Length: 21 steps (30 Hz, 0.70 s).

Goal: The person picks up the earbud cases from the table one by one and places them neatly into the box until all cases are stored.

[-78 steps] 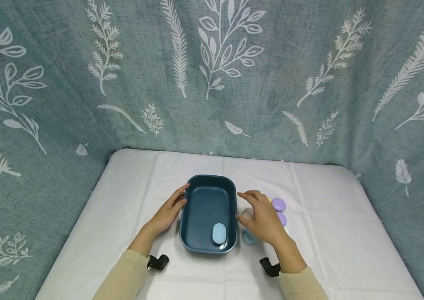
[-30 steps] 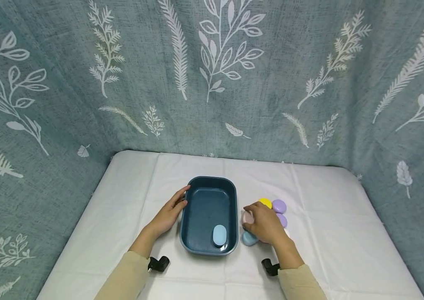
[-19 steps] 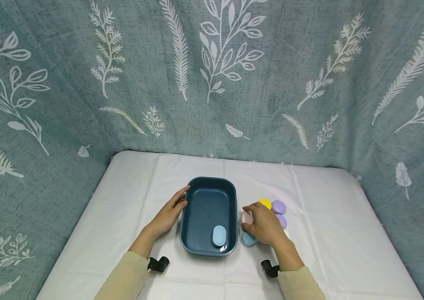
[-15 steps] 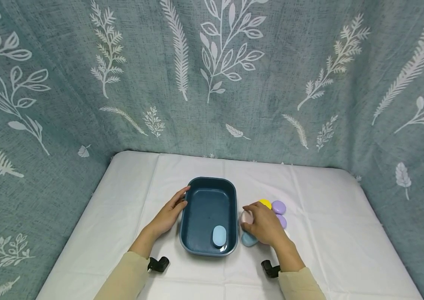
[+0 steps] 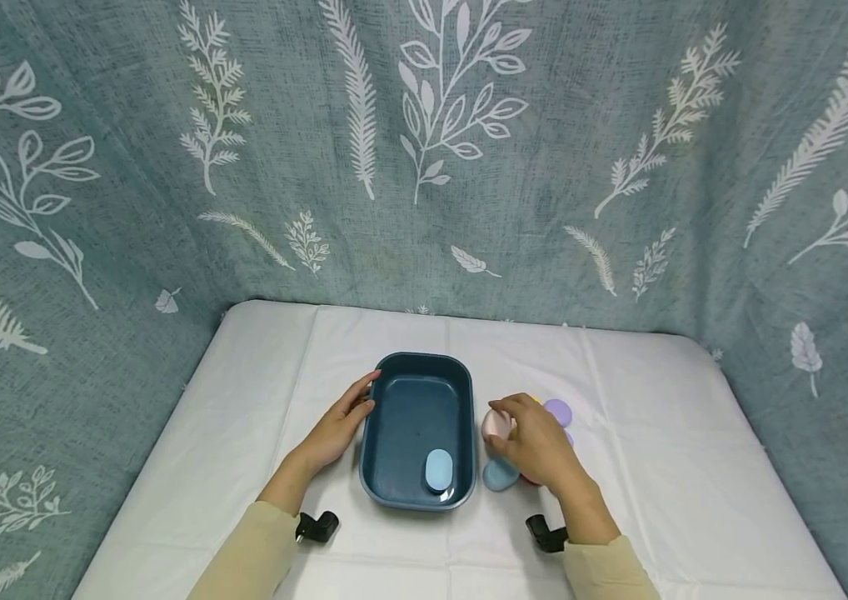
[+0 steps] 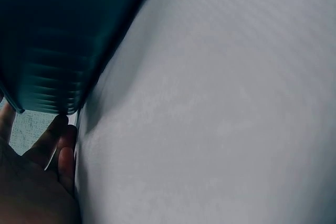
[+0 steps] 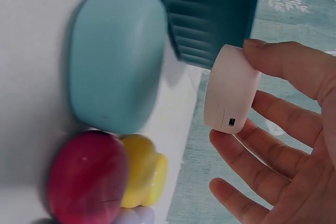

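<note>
My right hand (image 5: 544, 446) pinches a pale pink earbud case (image 7: 229, 90) between thumb and fingertips. A seam and a small charging port show on its side in the right wrist view. The case is lifted off the cloth, just right of the dark teal tray (image 5: 416, 392). My left hand (image 5: 332, 429) rests its fingers against the tray's left side, reaching the rim. Inside the tray, near its front right corner, lies a light blue rounded case (image 5: 439, 470). A larger blue-green case (image 7: 118, 61) sits on the cloth below my right hand.
Beyond and under my right hand are purple (image 5: 558, 412), yellow (image 7: 137, 170) and dark red (image 7: 89, 177) rounded cases, partly hidden. A white cloth (image 5: 664, 467) covers the table. A patterned green curtain (image 5: 529, 250) hangs behind it and along both sides.
My right hand came down from beside the tray's rim onto the pale pink case, took hold of it and has raised it slightly. My left hand and the tray stay in place.
</note>
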Available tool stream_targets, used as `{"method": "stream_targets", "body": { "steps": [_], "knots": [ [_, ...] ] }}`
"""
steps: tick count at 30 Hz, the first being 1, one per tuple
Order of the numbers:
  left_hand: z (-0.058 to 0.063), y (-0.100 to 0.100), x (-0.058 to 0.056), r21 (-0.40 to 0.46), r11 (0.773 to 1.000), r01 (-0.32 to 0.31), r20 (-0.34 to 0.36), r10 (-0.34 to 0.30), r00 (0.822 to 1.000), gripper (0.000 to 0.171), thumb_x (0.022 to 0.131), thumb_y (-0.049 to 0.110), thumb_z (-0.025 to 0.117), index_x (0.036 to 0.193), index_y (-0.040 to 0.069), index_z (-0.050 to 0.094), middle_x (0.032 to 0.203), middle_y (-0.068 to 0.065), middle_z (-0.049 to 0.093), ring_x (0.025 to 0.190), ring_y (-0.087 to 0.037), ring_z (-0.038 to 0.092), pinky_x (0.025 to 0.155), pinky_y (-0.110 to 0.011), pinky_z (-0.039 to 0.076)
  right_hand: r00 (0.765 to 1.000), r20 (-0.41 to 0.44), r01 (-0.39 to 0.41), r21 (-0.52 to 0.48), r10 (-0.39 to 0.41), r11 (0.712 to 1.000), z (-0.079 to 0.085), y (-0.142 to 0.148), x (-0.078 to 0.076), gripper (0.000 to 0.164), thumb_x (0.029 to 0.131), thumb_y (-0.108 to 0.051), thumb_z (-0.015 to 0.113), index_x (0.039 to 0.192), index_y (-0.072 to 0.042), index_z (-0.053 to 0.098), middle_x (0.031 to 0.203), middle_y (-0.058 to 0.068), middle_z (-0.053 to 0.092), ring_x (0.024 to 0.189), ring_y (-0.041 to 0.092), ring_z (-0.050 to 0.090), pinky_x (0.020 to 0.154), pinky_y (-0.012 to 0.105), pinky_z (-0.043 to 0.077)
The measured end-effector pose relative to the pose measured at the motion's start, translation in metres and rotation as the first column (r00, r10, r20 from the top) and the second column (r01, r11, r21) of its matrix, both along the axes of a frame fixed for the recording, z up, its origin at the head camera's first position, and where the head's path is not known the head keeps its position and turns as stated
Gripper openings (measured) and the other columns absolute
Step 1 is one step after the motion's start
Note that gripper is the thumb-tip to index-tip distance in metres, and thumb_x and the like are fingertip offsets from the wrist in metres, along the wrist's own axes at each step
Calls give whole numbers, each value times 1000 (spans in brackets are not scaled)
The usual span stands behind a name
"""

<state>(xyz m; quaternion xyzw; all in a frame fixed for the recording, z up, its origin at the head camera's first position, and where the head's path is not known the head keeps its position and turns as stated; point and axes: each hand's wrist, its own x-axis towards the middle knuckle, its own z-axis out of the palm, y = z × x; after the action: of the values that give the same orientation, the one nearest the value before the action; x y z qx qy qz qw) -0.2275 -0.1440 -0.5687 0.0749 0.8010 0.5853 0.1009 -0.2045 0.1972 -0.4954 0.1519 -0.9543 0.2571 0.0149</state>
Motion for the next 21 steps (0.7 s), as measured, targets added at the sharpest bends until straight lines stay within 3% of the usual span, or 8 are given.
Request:
{"method": "stream_targets", "body": {
  "steps": [21],
  "knots": [
    [-1,-1,-1,-7,1000,4,-6,-5,1000,49,112,35,47,157,51,34,165,-10,38,153,-33,38,126,-59,25,996,-68,-53,-49,50,997,21,-13,11,52,87,-24,85,133,-6,69,130,10,67,120,31,65,100,50,54]
  ]
}}
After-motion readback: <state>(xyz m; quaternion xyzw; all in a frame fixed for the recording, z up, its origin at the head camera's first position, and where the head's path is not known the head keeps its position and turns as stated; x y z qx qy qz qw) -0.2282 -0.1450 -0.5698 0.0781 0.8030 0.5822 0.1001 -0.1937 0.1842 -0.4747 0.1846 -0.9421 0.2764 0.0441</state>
